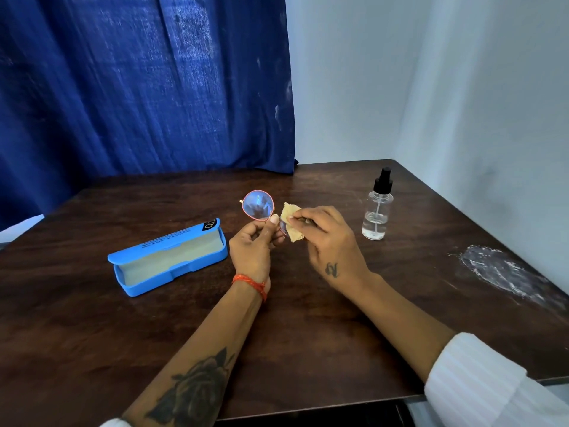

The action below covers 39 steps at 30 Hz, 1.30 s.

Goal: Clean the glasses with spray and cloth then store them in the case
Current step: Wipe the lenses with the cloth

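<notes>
The left hand pinches the round, red-rimmed glasses at the bridge, thumb up against the frame, holding them above the dark wooden table with one lens tilted up and clear of the fingers. The right hand is closed on a small tan cloth with pinked edges, pressing it over the other lens, which is mostly hidden behind cloth and fingers. To the left, the blue glasses case lies open on the table, its pale lining showing. To the right of the hands, apart from them, stands an upright clear spray bottle with a black pump top. A white powdery smear marks the table's right side.
</notes>
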Tool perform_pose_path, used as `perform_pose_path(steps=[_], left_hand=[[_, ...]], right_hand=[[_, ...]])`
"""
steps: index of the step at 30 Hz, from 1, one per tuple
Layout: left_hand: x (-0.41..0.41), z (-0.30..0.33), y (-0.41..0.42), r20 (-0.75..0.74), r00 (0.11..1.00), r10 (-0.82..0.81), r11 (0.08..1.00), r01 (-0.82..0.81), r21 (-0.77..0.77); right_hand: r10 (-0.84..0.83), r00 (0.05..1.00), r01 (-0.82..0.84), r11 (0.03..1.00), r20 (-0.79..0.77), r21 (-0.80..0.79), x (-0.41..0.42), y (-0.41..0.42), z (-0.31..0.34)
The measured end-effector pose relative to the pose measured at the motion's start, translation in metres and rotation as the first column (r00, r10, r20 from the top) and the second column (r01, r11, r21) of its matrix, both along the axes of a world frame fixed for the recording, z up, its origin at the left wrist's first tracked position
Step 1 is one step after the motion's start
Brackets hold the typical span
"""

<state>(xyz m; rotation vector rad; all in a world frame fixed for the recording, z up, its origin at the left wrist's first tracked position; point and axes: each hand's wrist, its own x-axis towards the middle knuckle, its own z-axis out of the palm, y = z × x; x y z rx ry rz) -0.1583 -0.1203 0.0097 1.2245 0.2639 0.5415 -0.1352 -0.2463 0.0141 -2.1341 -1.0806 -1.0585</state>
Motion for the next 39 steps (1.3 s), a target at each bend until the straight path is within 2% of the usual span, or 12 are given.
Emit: perform_pose_path(steps=[9,11,14,17,19,21,25,28,34,39], left_hand=[[0.000,-0.001,0.000,0.006,1.000,0.016,0.999,-0.017,0.048],[0.000,0.000,0.000,0.010,1.000,0.016,0.999,-0.017,0.044],[-0.001,0.002,0.000,0.018,0.999,0.031,0.999,-0.031,0.041],[-0.002,0.003,-0.001,0.020,1.000,0.021,0.997,-0.022,0.079],[-0.003,0.003,-0.002,0.021,1.000,0.008,0.993,-0.010,0.117],[-0.005,0.004,-0.003,0.024,1.000,-0.006,0.989,0.003,0.149],[-0.006,0.004,0.001,0.028,0.999,-0.029,0.985,0.023,0.170],[-0.004,0.002,0.002,0.013,0.999,-0.030,0.991,0.028,0.128],[0.001,0.000,0.000,-0.003,0.999,-0.054,0.986,0.054,0.155],[-0.002,0.002,0.001,-0.006,0.996,-0.091,0.977,0.090,0.194]], right_hand=[[0.099,0.994,-0.090,0.979,0.040,-0.185,0.002,-0.009,-0.001],[0.108,0.994,-0.103,0.980,0.020,-0.168,0.002,-0.015,0.003],[0.077,0.995,-0.073,0.996,-0.069,0.050,0.008,-0.021,0.010],[0.051,0.982,0.019,0.929,-0.180,0.370,0.012,-0.015,0.024],[0.062,0.981,0.020,0.910,-0.184,0.415,0.009,-0.001,0.038],[0.077,0.985,-0.022,0.945,-0.155,0.328,0.008,0.017,0.047],[0.091,0.994,-0.088,0.995,-0.065,0.047,0.010,0.041,0.040],[0.150,0.988,-0.151,0.988,-0.030,-0.032,0.015,0.038,0.030],[0.191,0.981,-0.190,0.981,-0.026,0.037,0.024,0.018,0.024],[0.075,0.997,-0.078,0.989,0.026,0.127,0.026,0.022,0.033]])
